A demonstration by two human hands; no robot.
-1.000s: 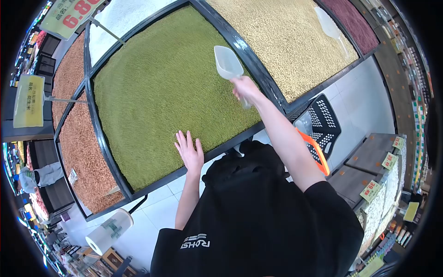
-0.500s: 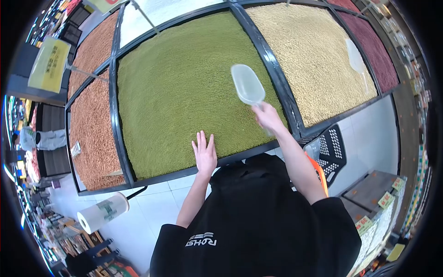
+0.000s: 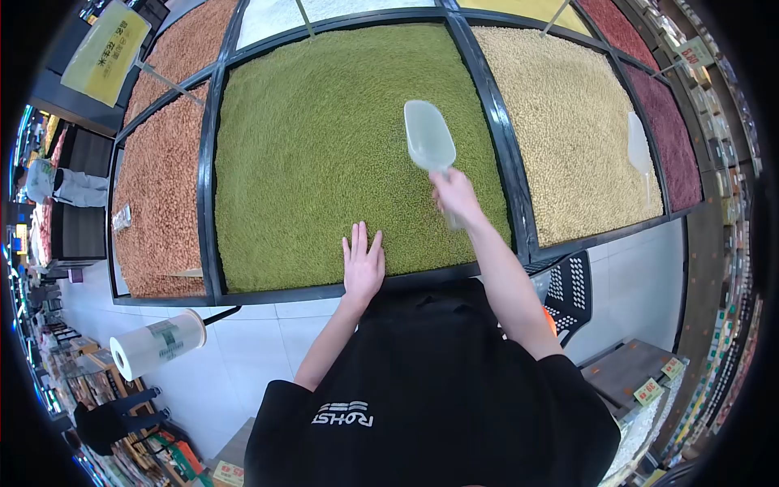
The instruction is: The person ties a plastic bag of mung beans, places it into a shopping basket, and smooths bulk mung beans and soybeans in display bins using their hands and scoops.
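A translucent white scoop (image 3: 430, 136) is held by its handle in my right hand (image 3: 456, 197), above the green mung beans (image 3: 316, 138) in the middle compartment. Its bowl points away from me, and I make out no beans in it. My left hand (image 3: 363, 261) rests palm down at the near edge of that compartment, fingers stretched over the beans. In the pale yellow beans (image 3: 568, 138) to the right lies a second scoop (image 3: 639, 146).
Black dividers (image 3: 507, 138) separate the compartments. Reddish peanuts (image 3: 162, 195) fill the left one, with a sign (image 3: 107, 50) on a rod. A roll of plastic bags (image 3: 158, 345) juts out at the near left. A black basket (image 3: 568, 296) is beside my right arm. Two people stand at the far left.
My view has turned slightly, so the bins and bag roll sit differently. The scoop in my right hand stays over the mung beans. My left hand keeps its place at the edge.
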